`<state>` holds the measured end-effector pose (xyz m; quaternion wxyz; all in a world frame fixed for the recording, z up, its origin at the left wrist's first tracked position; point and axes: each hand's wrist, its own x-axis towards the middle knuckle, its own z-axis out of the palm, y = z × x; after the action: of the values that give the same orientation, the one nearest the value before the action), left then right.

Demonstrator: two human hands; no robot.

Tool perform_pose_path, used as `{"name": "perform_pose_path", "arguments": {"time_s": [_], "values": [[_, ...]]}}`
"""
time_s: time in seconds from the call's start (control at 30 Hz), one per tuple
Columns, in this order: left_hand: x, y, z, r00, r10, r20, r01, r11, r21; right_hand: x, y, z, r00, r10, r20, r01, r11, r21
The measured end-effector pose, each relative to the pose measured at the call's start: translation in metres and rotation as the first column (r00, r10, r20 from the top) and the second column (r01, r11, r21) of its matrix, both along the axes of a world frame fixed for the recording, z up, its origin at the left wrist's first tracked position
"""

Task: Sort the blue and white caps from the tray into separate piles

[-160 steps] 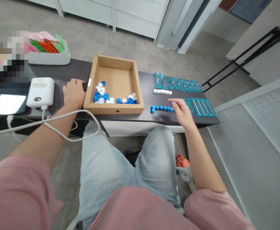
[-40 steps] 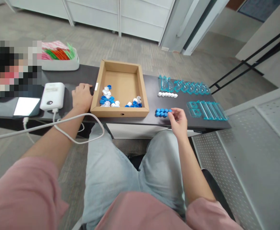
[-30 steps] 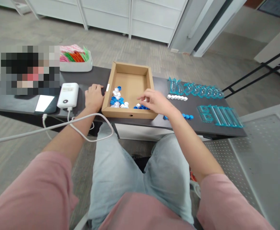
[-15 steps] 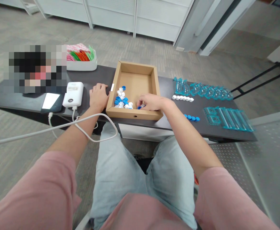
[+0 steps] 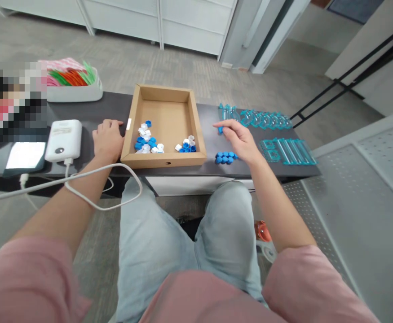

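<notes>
As right hand (image 5: 239,138) came from box (image 5: 149,161), fingers pinched blue block (image 5: 220,130) over table (image 5: 115,99), near blue rows (image 5: 225,158): one more block out. Left hand (image 5: 108,140) lay by box; couldn't tell its grip.

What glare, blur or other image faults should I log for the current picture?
Head view: white glare fills much of the dark device's screen; head view: coarse pixelation hides part of the left side; head view: the blue piece at the right hand has indistinct edges.
</notes>
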<state>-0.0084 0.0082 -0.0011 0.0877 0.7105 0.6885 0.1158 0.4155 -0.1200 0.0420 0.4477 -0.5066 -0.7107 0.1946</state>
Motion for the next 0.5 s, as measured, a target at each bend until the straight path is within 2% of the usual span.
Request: {"name": "perform_pose_path", "arguments": {"time_s": [0.1, 0.2, 0.33, 0.4, 0.5], "values": [[-0.002, 0.002, -0.001, 1.0, -0.006, -0.005, 0.006, 1.0, -0.002, 0.042, -0.046, -0.016, 0.986, -0.166, -0.024, 0.164, 0.984, -0.07], [-0.003, 0.003, -0.002, 1.0, -0.005, -0.004, 0.004, 1.0, -0.008, 0.068, -0.082, -0.045, 0.954, -0.296, -0.054, 0.287, 0.949, -0.13], [-0.004, 0.004, -0.002, 1.0, 0.013, -0.026, -0.013, 0.999, -0.031, 0.073, -0.108, -0.078, 0.919, -0.394, -0.031, 0.381, 0.904, -0.192], [-0.004, 0.005, -0.002, 0.999, 0.016, -0.028, -0.017, 0.999, -0.033, 0.069, -0.113, -0.086, 0.928, -0.371, 0.018, 0.368, 0.91, -0.193], [-0.004, 0.005, -0.001, 0.999, 0.034, -0.036, -0.035, 0.999, -0.025, 0.063, -0.114, -0.09, 0.942, -0.325, 0.077, 0.333, 0.934, -0.126]]}}
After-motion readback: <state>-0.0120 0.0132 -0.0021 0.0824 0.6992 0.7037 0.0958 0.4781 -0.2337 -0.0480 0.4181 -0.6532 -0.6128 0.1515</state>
